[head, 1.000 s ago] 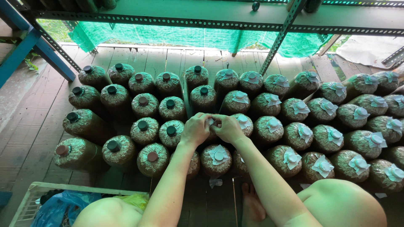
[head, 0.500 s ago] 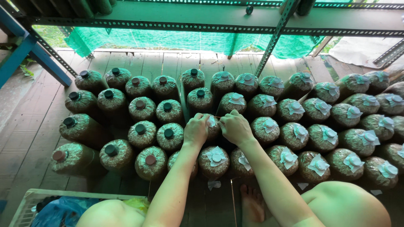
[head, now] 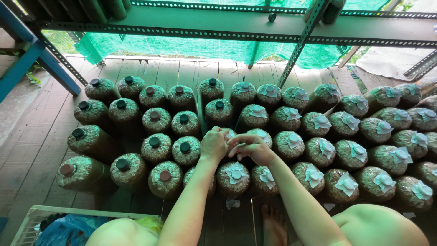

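Rows of plastic-wrapped mushroom bags stand packed on a wooden floor. Those on the left, such as one bag (head: 156, 146), have dark round caps; those on the right, such as another bag (head: 319, 151), have white paper covers. My left hand (head: 214, 145) and my right hand (head: 250, 148) meet over one bag in the middle, largely hidden under them. The fingers of both hands pinch at that bag's neck and a bit of white paper on top. A paper-covered bag (head: 235, 177) stands just in front of my hands.
A perforated metal shelf frame (head: 255, 34) crosses above the bags, with a slanted strut (head: 300, 43) and green netting behind. A blue post (head: 41, 61) stands at left. A white basket (head: 41, 218) with a blue bag sits at bottom left. My bare foot (head: 273, 225) rests on the floor.
My hands have stayed on the same middle bag; the fingers shifted slightly, and the view moved a little closer and leftward.
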